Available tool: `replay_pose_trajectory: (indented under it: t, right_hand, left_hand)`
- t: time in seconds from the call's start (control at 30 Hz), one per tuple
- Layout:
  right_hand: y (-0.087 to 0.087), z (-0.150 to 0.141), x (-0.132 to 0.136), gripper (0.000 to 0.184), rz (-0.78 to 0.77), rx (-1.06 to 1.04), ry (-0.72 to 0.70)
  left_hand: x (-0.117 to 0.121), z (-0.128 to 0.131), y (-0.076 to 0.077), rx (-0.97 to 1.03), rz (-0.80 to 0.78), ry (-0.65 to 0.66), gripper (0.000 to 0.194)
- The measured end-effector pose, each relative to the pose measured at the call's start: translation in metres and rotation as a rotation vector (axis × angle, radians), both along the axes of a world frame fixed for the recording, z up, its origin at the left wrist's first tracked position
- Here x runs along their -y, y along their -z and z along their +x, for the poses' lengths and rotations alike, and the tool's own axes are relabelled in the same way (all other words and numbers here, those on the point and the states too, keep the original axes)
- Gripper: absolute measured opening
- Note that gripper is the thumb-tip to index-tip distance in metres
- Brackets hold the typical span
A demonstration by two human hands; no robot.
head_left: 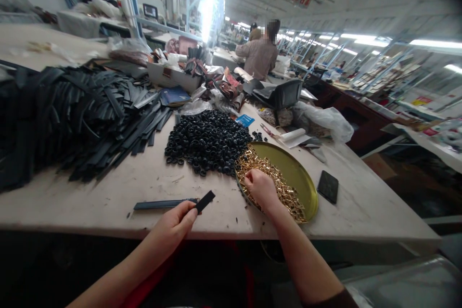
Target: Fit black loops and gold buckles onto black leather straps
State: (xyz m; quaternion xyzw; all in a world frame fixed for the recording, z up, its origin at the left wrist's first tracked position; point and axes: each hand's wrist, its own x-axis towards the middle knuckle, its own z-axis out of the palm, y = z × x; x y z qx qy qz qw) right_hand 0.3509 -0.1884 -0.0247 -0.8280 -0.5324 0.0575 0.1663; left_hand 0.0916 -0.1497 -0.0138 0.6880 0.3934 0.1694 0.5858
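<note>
My left hand [181, 217] is closed on a black strap [205, 200], its squared end sticking out past the thumb, over the table's front edge. Just behind it lies another dark strap [159, 204] flat on the table. My right hand [260, 186] reaches into a round golden-green tray [305, 178] and rests on a heap of small gold buckles [285, 197]. Its fingers are curled together among the metal pieces; what they pinch, if anything, is hidden. A mound of small black loops [209, 142] sits beyond both hands, touching the tray's left side.
A big pile of dark straps [90, 110] covers the table's left. A phone [328, 186] lies right of the tray. Behind are a blue card [245, 120], scissors [267, 130], a white roll [293, 137] and plastic bags [325, 120]. A person [260, 55] stands further back.
</note>
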Motion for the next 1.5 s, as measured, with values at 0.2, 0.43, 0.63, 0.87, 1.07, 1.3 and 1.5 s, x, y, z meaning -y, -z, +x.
replay_pose_trajectory:
  t: [0.2,0.43,0.63,0.87,1.07,1.3,1.5]
  right_hand:
    - [-0.032,-0.051,0.031,0.018,0.167,-1.458,-0.175]
    - [-0.03,-0.096,0.043,0.019,0.054,-1.957,-0.179]
    - [-0.013,-0.102,0.038,0.02,0.166,-1.921,-0.044]
    - [-0.006,-0.114,0.035,0.024,0.281,-1.518,-0.081]
    - [0.0,-0.113,0.027,0.02,0.364,-1.433,0.03]
    - [0.01,-0.145,0.023,0.024,0.396,-1.705,0.128]
    - [0.015,-0.145,0.031,0.012,0.472,-1.214,-0.055]
  left_hand:
    - [0.01,0.015,-0.022,0.133,-0.068,-0.052,0.028]
    - [0.022,0.01,-0.037,0.266,-0.092,-0.076,0.028]
    - [0.024,-0.006,-0.023,0.115,0.025,-0.056,0.028]
    - [0.022,-0.012,-0.02,-0.009,0.044,0.057,0.027]
    - [0.013,-0.018,-0.005,0.01,-0.016,-0.072,0.028]
    - [0.014,0.0,-0.001,0.19,-0.174,-0.197,0.027]
    - [0.012,-0.004,0.005,0.165,-0.165,-0.218,0.027]
